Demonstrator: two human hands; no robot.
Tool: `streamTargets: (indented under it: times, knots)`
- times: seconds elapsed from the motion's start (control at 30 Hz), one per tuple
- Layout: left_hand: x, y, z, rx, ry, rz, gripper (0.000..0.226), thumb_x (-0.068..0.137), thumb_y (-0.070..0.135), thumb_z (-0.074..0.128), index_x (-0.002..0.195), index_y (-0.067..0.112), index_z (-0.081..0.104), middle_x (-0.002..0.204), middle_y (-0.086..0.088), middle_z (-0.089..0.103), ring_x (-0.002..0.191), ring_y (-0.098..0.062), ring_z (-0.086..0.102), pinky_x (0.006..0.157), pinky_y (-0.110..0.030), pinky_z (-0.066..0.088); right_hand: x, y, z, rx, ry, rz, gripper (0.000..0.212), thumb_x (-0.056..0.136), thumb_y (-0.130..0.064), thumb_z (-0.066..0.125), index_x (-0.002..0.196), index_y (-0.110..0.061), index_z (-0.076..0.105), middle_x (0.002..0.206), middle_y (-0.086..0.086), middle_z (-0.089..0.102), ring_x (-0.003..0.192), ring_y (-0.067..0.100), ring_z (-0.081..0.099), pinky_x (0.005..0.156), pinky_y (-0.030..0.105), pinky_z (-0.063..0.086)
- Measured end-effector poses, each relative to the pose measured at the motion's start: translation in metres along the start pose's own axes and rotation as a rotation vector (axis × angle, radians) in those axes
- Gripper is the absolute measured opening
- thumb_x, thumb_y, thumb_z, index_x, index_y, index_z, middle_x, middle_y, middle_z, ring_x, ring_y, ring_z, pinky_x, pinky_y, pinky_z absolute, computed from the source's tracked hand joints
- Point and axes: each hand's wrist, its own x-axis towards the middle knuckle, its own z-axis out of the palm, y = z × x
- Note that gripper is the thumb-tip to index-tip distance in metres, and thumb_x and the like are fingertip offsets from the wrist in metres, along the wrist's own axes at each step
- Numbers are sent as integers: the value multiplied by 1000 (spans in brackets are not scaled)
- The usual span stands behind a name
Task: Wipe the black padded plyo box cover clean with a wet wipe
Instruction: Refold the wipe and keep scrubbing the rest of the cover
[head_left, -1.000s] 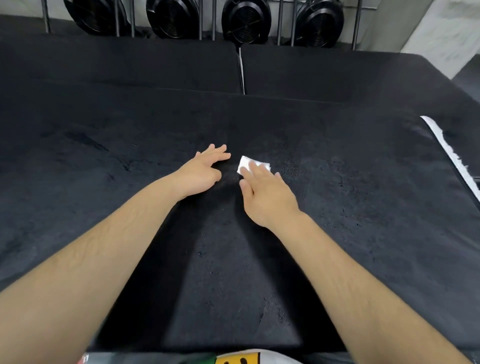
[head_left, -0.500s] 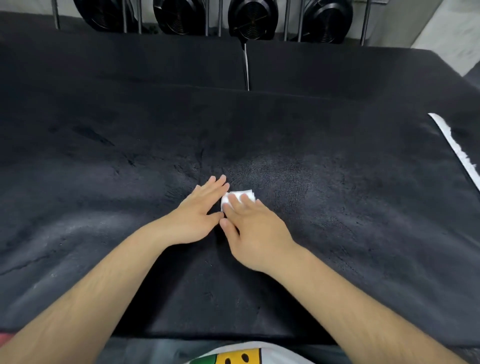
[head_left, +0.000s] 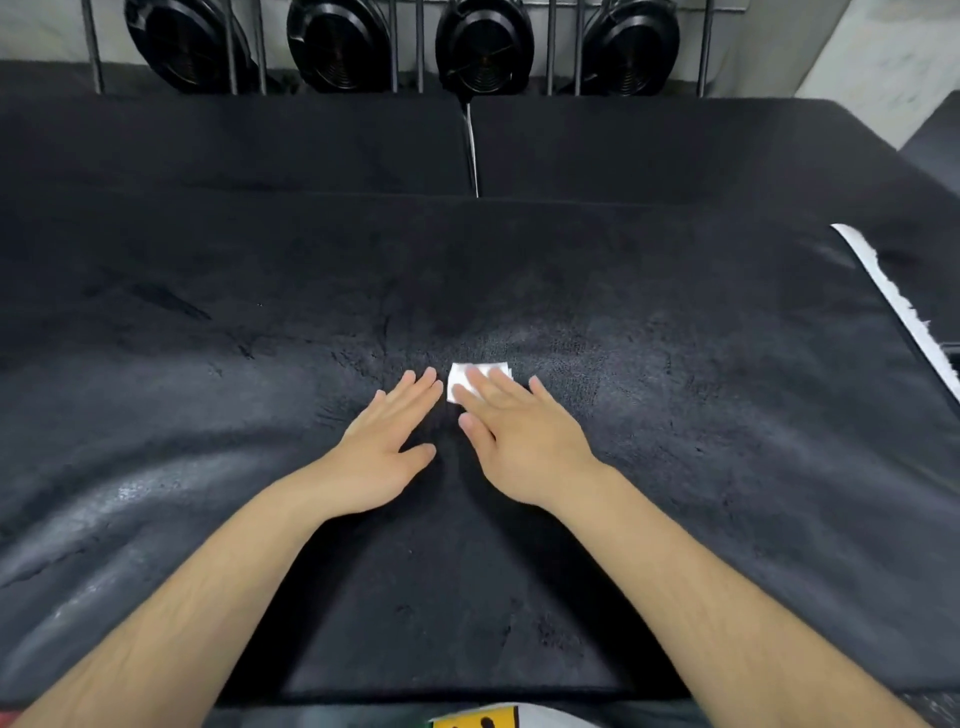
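Note:
The black padded plyo box cover (head_left: 675, 467) fills most of the view, its surface showing streaky grey sheen. A small folded white wet wipe (head_left: 460, 376) lies near its middle. My right hand (head_left: 519, 436) lies flat with straight fingers pressing on the wipe, covering its near part. My left hand (head_left: 387, 452) rests flat on the cover just left of the wipe, fingers straight, holding nothing.
Two more black padded boxes (head_left: 234, 145) (head_left: 675, 150) butt against the far edge, with a gap between them. Black weight plates (head_left: 485, 47) hang on a rack behind. A white strip (head_left: 893, 306) runs along the cover's right edge.
Both hands and the wipe have slid toward me, then the right hand with the wipe shifted slightly right, away from the left hand.

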Motion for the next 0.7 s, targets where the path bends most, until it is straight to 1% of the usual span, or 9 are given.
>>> streamTargets:
  times: [0.1,0.2,0.3,0.37,0.43,0.5,0.53,0.6,0.7]
  knots:
    - [0,0,0,-12,9,-1,72,103,19,47,159,34,3,160,30,-11,141,17,-21,120,-21,-13,2,-12,2,-6,-48,50,57,107,-42,13,159,-21,20,169,-3,5,155,18,-3,126,43,2]
    - [-1,1,0,-19,18,3,73,103,17,47,158,34,3,160,29,-10,140,17,-21,121,-22,-14,-10,-30,8,-24,-44,-6,78,93,-51,-5,157,-20,26,167,-1,15,154,21,6,125,42,5]
    - [-1,1,0,-19,20,4,73,103,17,47,159,34,4,160,29,-10,140,18,-21,118,-18,-15,-4,-12,7,-33,11,18,50,106,-42,17,151,-29,33,165,-7,21,152,18,14,123,44,7]
    - [0,1,0,-24,13,1,72,103,17,47,159,34,4,160,30,-10,139,19,-22,113,-12,-16,2,-2,1,-46,29,62,45,107,-39,23,149,-27,34,163,-7,22,150,18,16,123,45,9]
    - [0,1,0,-42,16,0,72,103,16,48,158,34,5,159,31,-10,136,22,-22,111,-9,-16,-1,-10,0,-45,12,42,44,107,-39,23,142,-20,43,156,-2,34,143,22,27,122,43,16]
    - [-1,0,-1,-63,13,-1,74,102,14,50,158,34,7,159,31,-8,137,22,-21,117,-16,-14,-13,-28,4,-18,-1,-40,41,106,-39,25,132,-17,48,141,1,47,129,25,40,115,41,27]
    - [-1,-1,-2,-81,4,-4,76,101,12,51,158,33,8,159,31,-7,138,20,-20,119,-18,-13,-21,-35,7,-2,0,-78,41,106,-39,26,132,-17,48,140,0,47,128,24,40,115,41,28]
    - [-2,-1,-4,-114,-16,-9,80,98,7,54,158,34,8,159,32,-7,138,21,-19,116,-15,-13,-30,-32,11,11,19,-89,40,106,-39,28,137,-23,47,150,-7,42,138,19,35,120,43,20]
    - [-4,1,-6,-121,-29,-19,84,96,5,55,157,38,7,157,35,-9,133,24,-24,116,-16,-13,-26,-12,8,-25,32,17,43,106,-41,24,144,-30,40,161,-11,27,149,15,21,123,45,10]
